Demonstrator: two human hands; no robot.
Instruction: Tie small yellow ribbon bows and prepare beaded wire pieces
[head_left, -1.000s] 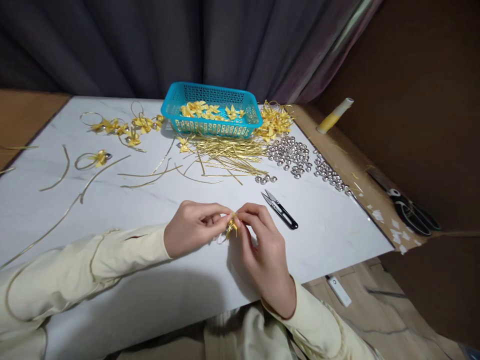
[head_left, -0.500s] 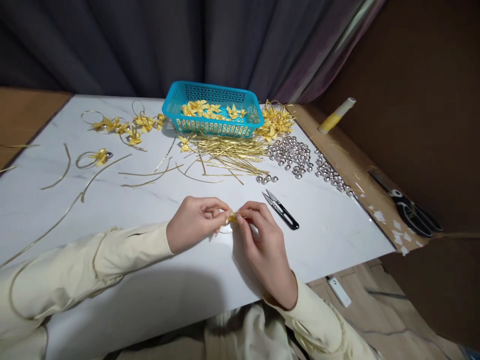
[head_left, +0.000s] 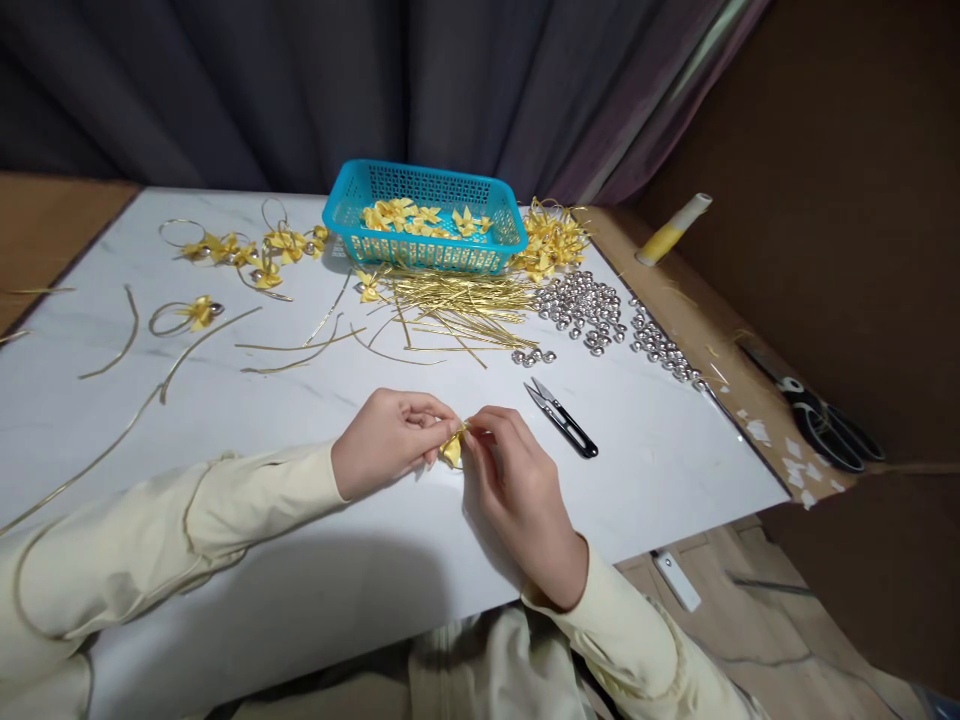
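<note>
A small, glossy yellow ribbon flower [head_left: 451,449] sits at the fingertips of the left hand [head_left: 386,445], between it and the right hand [head_left: 529,500], just above the desk [head_left: 637,450]. The left hand pinches it with thumb and forefinger, its other fingers curled in. The right hand has thumb and forefinger closed at the flower's upper edge, where the exact grip is too small to make out. Both wrists come out of cream cloth sleeves [head_left: 255,490].

Just beyond the right hand lie slim black-handled thread snips [head_left: 562,420], their pointed metal blades parted. Farther back, shiny gold wires [head_left: 465,305] lie in a loose, straight-stranded heap before a rectangular teal plastic basket [head_left: 442,256] with perforated walls, which holds more folded yellow flowers. Rounded, mirror-bright silver beads [head_left: 581,305] are scattered to the right of the wires. Left of the basket, a cluster of yellow flowers with thin wire loops [head_left: 281,245] rests near some bent lengths of wire.

The desk has a smooth white top with faint grey marbling. Large black-handled scissors [head_left: 821,425] and white paper scraps [head_left: 795,470] lie past its right edge; dark pleated curtains [head_left: 330,90] hang behind.
</note>
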